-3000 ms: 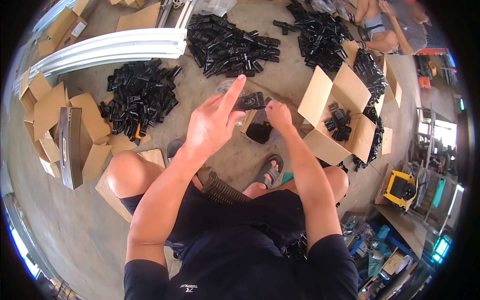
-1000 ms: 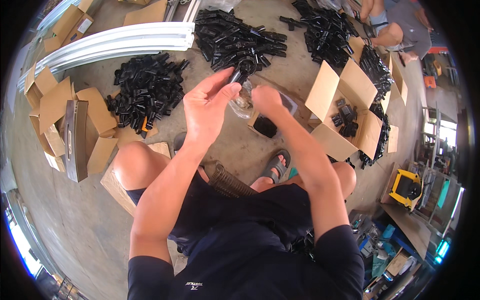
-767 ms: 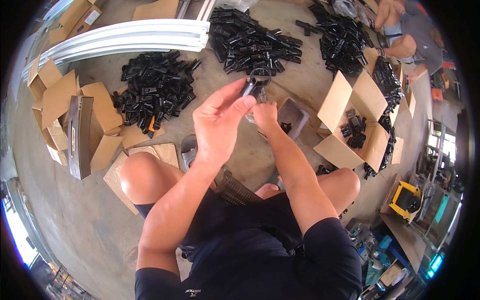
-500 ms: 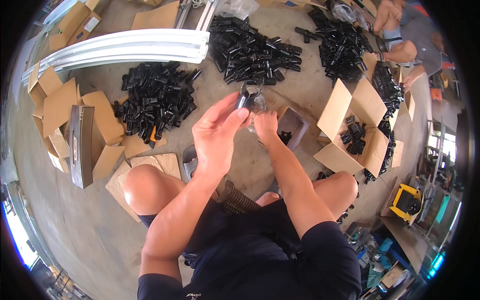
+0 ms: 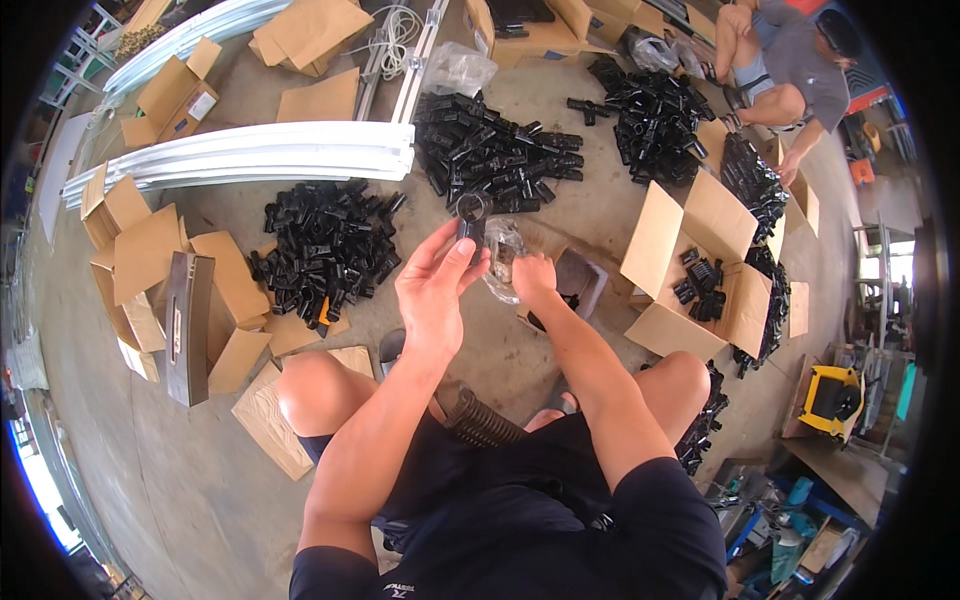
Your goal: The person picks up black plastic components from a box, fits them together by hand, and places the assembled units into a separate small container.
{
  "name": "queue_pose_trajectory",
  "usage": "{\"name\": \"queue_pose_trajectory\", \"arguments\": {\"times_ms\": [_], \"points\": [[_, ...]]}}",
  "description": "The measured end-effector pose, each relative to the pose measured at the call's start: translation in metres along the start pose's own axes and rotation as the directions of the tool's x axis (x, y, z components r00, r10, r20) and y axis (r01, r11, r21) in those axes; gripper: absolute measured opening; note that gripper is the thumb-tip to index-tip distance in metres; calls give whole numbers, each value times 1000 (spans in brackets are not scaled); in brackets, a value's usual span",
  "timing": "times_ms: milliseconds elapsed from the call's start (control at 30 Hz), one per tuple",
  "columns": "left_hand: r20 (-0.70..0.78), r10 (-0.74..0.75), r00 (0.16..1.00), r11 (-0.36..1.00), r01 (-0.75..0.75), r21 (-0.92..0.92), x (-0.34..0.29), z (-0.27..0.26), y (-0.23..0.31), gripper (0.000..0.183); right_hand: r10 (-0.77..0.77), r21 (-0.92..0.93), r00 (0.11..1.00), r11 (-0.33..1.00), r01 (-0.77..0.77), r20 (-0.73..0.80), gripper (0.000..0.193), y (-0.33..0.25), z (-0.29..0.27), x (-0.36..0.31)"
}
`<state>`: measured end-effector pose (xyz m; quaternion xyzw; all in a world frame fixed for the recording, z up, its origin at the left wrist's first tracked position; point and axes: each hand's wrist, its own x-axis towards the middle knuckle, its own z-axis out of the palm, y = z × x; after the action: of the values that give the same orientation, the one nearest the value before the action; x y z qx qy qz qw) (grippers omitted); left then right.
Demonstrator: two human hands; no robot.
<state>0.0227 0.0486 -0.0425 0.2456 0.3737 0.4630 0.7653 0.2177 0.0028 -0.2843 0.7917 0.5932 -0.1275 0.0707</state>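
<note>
My left hand [image 5: 432, 300] pinches a glossy black ring-topped fitting [image 5: 472, 230] upright between thumb and fingers. My right hand [image 5: 533, 278], fingers curled, is just beside a crumpled clear plastic bag [image 5: 503, 262]; I cannot tell whether it grips anything. Beyond lies a heap of black tubular fittings [image 5: 500, 155].

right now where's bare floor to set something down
Bare concrete lies left of the flattened cardboard, nearer than the left cartons; a smaller patch between the middle black pile and the big open box. Crowded: around the right hand and plastic bag; right of that box, among black parts.
</note>
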Motion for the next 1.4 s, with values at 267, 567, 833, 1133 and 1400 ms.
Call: {"name": "queue_pose_trajectory", "arguments": {"times_ms": [267,567,833,1133,1400], "points": [[62,-50,997,999,50,-5,-13,-3,1,35,23,669,919,693,270,-394,16,2,-156,-46],[59,-58,997,997,61,-56,-53,17,-7,39,189,930,923,-93,356,-334,18,-11,-249,-155],[53,-92,994,996,93,-7,-49,6,-44,39,196,941,922,132,312,-333,17,-12,-220,-159],[59,-98,993,995,97,16,-43,13,-56,34,187,840,835,296,455,-518,18,-12,-211,-148],[118,-87,989,996,87,7,-43,16,-53,31,169,771,774,351,532,-611,18,-18,-210,-140]]}}
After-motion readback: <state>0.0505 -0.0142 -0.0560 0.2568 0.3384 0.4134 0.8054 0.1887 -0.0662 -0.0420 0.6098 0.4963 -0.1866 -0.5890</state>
